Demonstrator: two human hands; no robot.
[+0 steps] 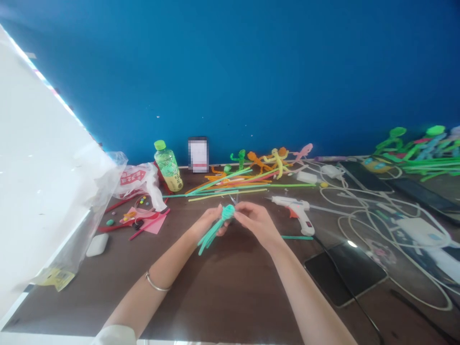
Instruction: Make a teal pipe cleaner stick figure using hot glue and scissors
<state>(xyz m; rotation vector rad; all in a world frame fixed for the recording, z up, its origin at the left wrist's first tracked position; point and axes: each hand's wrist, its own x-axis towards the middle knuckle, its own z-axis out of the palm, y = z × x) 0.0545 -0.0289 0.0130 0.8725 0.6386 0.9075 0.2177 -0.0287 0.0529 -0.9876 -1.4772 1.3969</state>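
Observation:
A teal pipe-cleaner figure (215,229), with a coiled head and several loose strands trailing down to the left, is held over the brown table (223,287). My left hand (208,221) is closed round its strands from the left. My right hand (256,221) pinches the coiled head from the right. A bracelet sits on my left wrist.
Loose pipe cleaners (230,186) and finished pipe-cleaner figures (275,160) lie behind my hands. A white glue gun (298,211), a phone (345,270) and tangled white cables (388,215) lie to the right. A green bottle (168,166), plastic bags and red scraps sit at the left.

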